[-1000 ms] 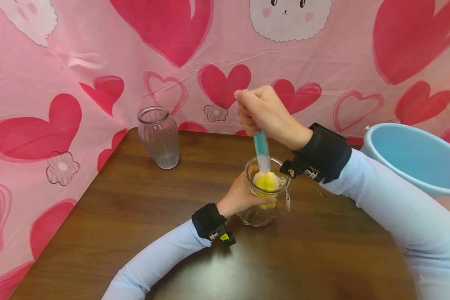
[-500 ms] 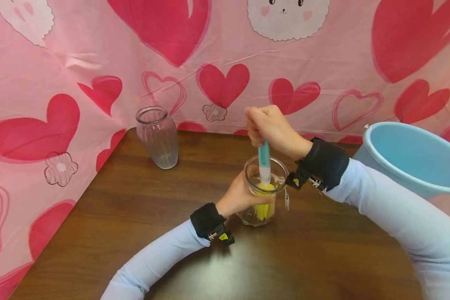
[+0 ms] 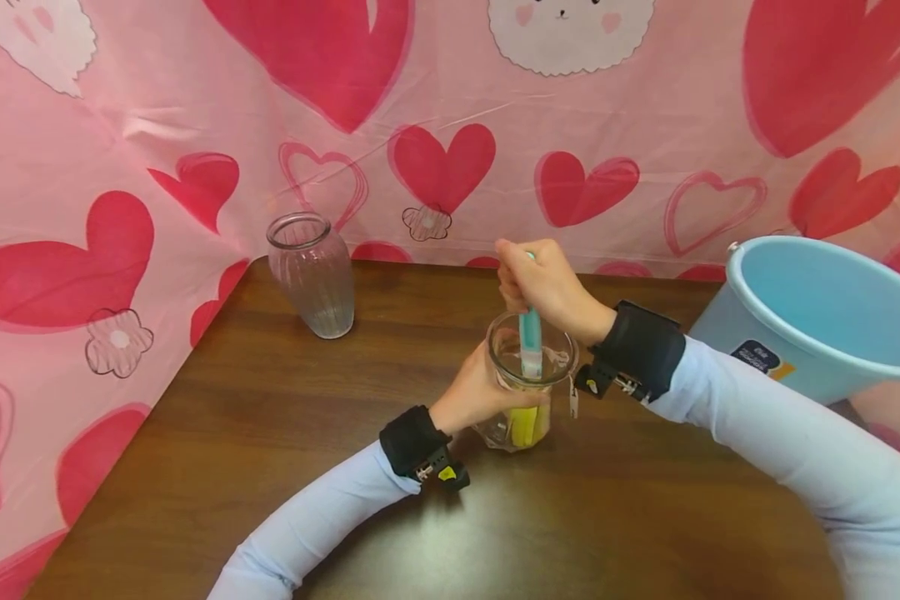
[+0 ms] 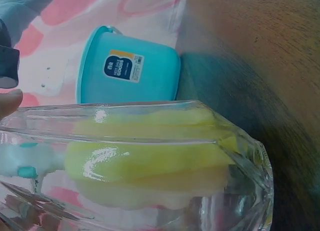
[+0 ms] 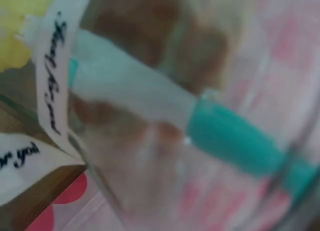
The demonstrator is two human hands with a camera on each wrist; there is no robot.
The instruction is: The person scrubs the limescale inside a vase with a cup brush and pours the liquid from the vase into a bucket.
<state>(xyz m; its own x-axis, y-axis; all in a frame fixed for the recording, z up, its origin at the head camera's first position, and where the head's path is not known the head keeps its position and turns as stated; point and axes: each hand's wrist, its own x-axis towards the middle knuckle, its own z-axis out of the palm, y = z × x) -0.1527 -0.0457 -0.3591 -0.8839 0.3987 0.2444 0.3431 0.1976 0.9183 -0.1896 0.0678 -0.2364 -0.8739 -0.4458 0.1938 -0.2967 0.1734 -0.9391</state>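
Observation:
A clear glass vase stands on the wooden table, and my left hand grips its side below the rim. Inside it is a sponge bottle brush with a teal and white handle. My right hand holds the top of that handle in a fist, just over the vase's mouth. In the left wrist view the brush's yellow and pale sponge head reaches down near the glass bottom. A white ribbon with black lettering hangs at the vase's neck, its end dangling on the right.
A second, ribbed glass vase stands at the table's back left. To the right, close by my right forearm, is a light blue bucket. A pink heart-patterned cloth hangs behind and left of the brown table.
My right hand has moved down, pushing the brush deeper; its sponge head has gone from the vase's mouth to its lower part. My left hand keeps its grip on the vase.

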